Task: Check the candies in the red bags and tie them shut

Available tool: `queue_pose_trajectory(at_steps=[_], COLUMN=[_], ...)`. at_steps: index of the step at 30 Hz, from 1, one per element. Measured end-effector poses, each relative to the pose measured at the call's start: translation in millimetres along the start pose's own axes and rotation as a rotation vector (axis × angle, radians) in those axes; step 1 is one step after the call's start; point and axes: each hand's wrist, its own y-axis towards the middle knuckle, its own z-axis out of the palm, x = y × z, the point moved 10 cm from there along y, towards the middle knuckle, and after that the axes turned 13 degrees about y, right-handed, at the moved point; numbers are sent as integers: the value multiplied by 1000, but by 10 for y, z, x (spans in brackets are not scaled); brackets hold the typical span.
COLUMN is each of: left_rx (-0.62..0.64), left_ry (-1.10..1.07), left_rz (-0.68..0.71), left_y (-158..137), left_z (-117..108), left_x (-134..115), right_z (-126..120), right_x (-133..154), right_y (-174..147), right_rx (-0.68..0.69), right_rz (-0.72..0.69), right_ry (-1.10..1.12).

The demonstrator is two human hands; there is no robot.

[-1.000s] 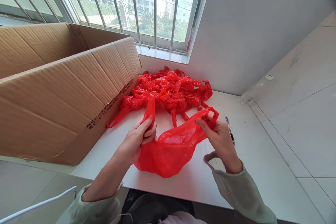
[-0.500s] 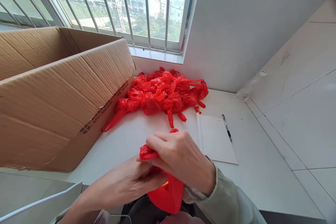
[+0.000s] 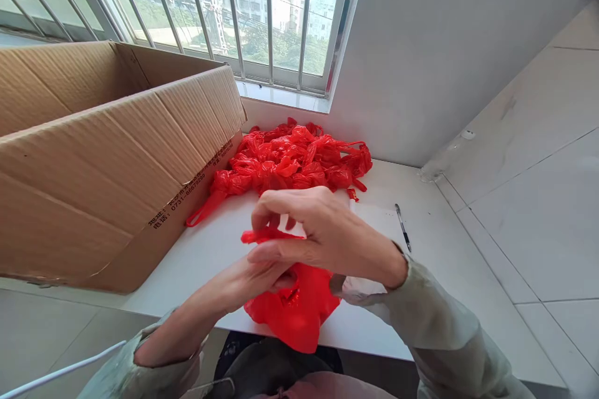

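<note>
A red plastic bag [image 3: 299, 315] hangs below my hands at the table's near edge, with something inside that I cannot make out. My left hand [image 3: 255, 277] is closed round the bag's gathered neck, its fingers partly hidden. Just above it is my right hand [image 3: 318, 224], with curved fingers parted from the thumb. Between those fingers and thumb a red strip of the bag sticks out to the left. My right thumb lies across the top of my left hand.
A pile of knotted red plastic bags [image 3: 290, 156] lies against the wall under the barred window. The tall open cardboard box [image 3: 107, 174] stands at left. On the white table [image 3: 449, 274] at right is a pen [image 3: 403, 227], beside white paper partly behind my right arm.
Both hands and the bag have moved up and away from my body. My right hand has loosened from a tight pinch on the bag's strip, and its fingers have spread from the thumb.
</note>
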Motion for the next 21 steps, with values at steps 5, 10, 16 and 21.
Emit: queue_pose_trajectory(at_steps=[5, 10, 16, 21], left_rx=[92, 115, 209, 312], left_ry=[-261, -364, -497, -224], left_rz=[-180, -189, -96, 94], left_y=[23, 111, 109, 41], left_z=[106, 180, 148, 100], left_x=[131, 187, 46, -129], right_z=[-135, -217, 255, 428], right_x=[-630, -870, 27, 25], right_y=[-364, -556, -558, -736], right_rx=[-21, -308, -229, -66], right_rz=[275, 364, -49, -81], right_ry=[173, 467, -160, -96])
